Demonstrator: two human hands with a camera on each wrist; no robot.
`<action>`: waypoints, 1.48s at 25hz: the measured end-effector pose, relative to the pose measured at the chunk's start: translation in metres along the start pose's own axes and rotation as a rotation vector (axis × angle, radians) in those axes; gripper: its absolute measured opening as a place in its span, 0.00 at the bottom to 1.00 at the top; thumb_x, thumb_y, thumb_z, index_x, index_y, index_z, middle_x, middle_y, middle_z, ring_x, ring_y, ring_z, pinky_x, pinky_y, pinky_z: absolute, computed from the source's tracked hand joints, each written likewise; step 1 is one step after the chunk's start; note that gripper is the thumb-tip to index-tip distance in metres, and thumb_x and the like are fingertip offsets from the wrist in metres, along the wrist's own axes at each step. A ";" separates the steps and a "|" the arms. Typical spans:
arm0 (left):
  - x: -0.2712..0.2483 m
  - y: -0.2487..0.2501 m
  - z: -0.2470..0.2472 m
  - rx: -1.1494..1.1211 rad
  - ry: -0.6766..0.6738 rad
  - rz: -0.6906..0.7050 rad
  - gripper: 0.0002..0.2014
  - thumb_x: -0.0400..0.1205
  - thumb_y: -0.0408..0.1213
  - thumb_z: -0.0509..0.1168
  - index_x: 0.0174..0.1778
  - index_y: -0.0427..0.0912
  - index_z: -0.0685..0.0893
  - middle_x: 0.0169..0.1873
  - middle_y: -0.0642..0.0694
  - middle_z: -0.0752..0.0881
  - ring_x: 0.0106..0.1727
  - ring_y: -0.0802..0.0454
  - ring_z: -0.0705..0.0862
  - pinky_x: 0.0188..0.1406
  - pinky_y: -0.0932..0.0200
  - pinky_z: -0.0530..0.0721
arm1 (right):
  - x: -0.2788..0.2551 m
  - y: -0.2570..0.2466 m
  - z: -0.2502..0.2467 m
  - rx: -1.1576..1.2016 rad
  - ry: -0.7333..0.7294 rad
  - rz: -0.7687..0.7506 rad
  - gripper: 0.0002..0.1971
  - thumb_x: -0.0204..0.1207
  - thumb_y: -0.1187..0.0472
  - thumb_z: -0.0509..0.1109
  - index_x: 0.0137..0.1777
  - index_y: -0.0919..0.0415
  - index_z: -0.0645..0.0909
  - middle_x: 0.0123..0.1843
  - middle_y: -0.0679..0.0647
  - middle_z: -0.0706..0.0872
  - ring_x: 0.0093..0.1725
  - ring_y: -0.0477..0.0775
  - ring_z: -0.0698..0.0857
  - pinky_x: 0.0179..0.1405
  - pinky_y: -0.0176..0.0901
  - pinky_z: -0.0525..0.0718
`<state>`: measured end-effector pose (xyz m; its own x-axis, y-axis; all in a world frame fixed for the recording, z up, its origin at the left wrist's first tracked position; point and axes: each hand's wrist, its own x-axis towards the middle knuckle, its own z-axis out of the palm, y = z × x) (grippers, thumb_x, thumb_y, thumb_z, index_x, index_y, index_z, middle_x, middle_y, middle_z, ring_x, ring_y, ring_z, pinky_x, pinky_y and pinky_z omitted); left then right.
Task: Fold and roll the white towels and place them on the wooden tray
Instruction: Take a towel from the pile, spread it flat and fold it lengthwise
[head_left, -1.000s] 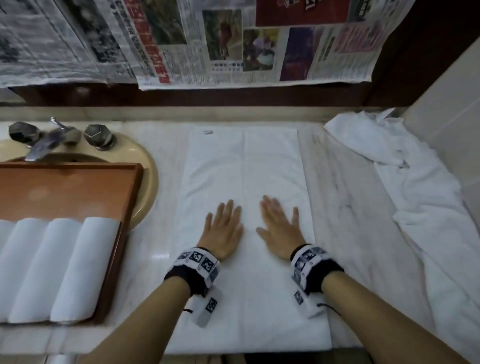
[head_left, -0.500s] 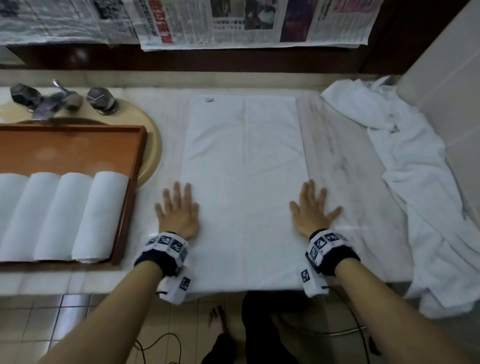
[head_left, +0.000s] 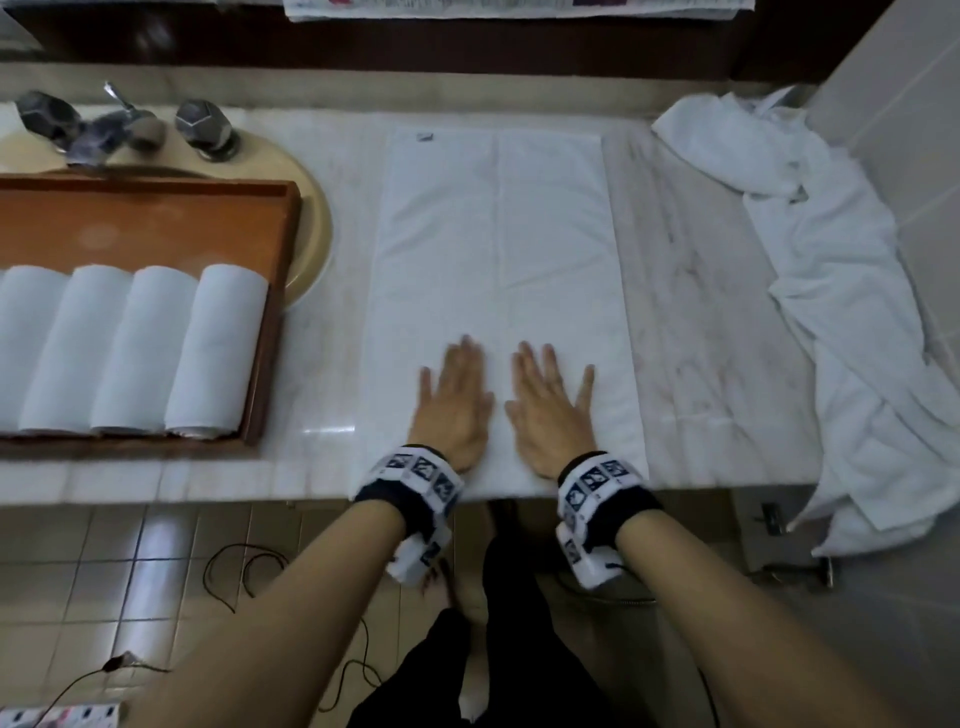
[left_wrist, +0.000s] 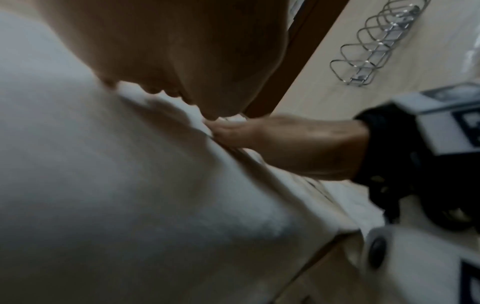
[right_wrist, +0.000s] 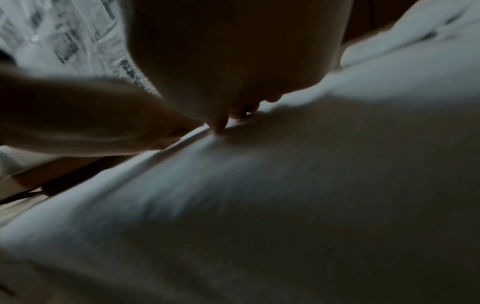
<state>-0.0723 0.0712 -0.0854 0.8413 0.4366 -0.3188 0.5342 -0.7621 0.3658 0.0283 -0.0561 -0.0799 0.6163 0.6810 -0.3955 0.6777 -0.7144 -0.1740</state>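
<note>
A white towel (head_left: 493, 249), folded into a long strip, lies flat on the marble counter, its near end at the counter's front edge. My left hand (head_left: 454, 402) and right hand (head_left: 550, 405) lie side by side on its near end, palms down, fingers straight. The wrist views show the same towel (left_wrist: 130, 185) (right_wrist: 285, 205) under each palm, blurred. A wooden tray (head_left: 156, 218) at the left holds several rolled white towels (head_left: 218, 353) in a row along its near side.
The tray sits over a beige sink (head_left: 311, 234) with chrome taps (head_left: 202, 124). A heap of loose white towels (head_left: 841, 312) covers the counter's right end by the tiled wall. Cables (head_left: 244, 571) lie on the tiled floor below.
Half a second ago my hands pressed the towel's two side edges; both have slid inward and now lie together at the middle of its near end. The camera has tilted down.
</note>
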 end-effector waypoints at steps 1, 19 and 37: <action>-0.003 0.015 0.010 -0.007 -0.002 0.054 0.29 0.90 0.46 0.39 0.86 0.42 0.39 0.85 0.47 0.36 0.85 0.50 0.34 0.82 0.40 0.34 | -0.002 -0.011 0.009 -0.002 0.019 -0.068 0.30 0.88 0.50 0.41 0.86 0.56 0.37 0.86 0.48 0.33 0.84 0.53 0.31 0.78 0.77 0.36; 0.003 -0.039 -0.022 -0.041 0.074 -0.197 0.32 0.89 0.50 0.41 0.85 0.40 0.38 0.84 0.43 0.33 0.84 0.48 0.33 0.82 0.43 0.32 | 0.014 0.054 -0.022 -0.006 -0.007 0.146 0.32 0.88 0.47 0.42 0.85 0.57 0.33 0.86 0.50 0.30 0.84 0.52 0.32 0.77 0.75 0.33; 0.124 -0.029 -0.066 -0.079 0.077 -0.439 0.34 0.89 0.54 0.39 0.84 0.37 0.37 0.84 0.41 0.35 0.85 0.47 0.35 0.83 0.44 0.35 | 0.130 0.087 -0.078 0.074 -0.014 0.376 0.31 0.88 0.50 0.43 0.85 0.57 0.32 0.85 0.51 0.29 0.84 0.53 0.32 0.77 0.72 0.33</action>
<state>0.0219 0.1787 -0.0778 0.5355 0.7471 -0.3939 0.8442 -0.4592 0.2766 0.1987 -0.0166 -0.0760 0.8102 0.3674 -0.4567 0.3744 -0.9239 -0.0789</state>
